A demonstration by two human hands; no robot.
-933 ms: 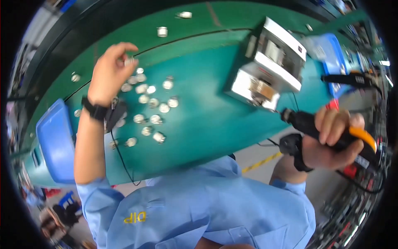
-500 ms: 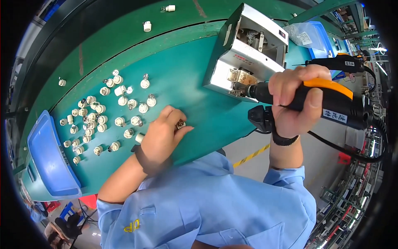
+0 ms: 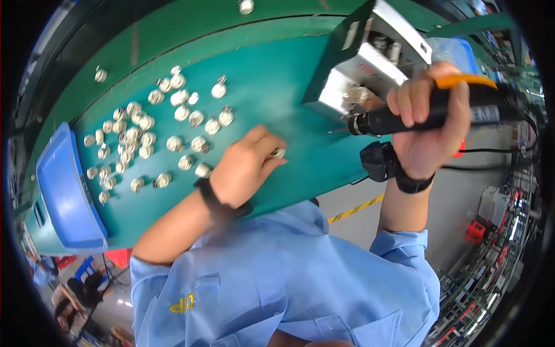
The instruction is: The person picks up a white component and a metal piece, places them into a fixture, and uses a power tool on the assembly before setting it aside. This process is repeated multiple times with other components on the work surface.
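Observation:
My right hand (image 3: 430, 124) is wrapped round a black electric screwdriver (image 3: 378, 121) with an orange stripe. Its thin bit points left, over the green mat beside the screw feeder (image 3: 384, 69), a metal box with an open top. Out on the mat, my left hand (image 3: 240, 165) is closed, pinching a small lamp holder (image 3: 278, 153) between thumb and fingers; most of it is hidden. Many similar white lamp holders (image 3: 198, 143) with metal brackets lie scattered to the left of that hand. One of them (image 3: 203, 170) is close by its wrist.
A blue tray (image 3: 95, 222) stands at the table's left end. Beyond the mat runs a green ledge (image 3: 191, 43) with a couple of loose lamp holders. At the far right is another blue bin (image 3: 464, 53). The screwdriver's black cable (image 3: 485, 168) trails off rightward.
The screwdriver's tip has come away from the front of the screw feeder and now hangs over the mat. My left hand, still pinching the lamp holder, has moved right, towards the screwdriver. The view has shifted.

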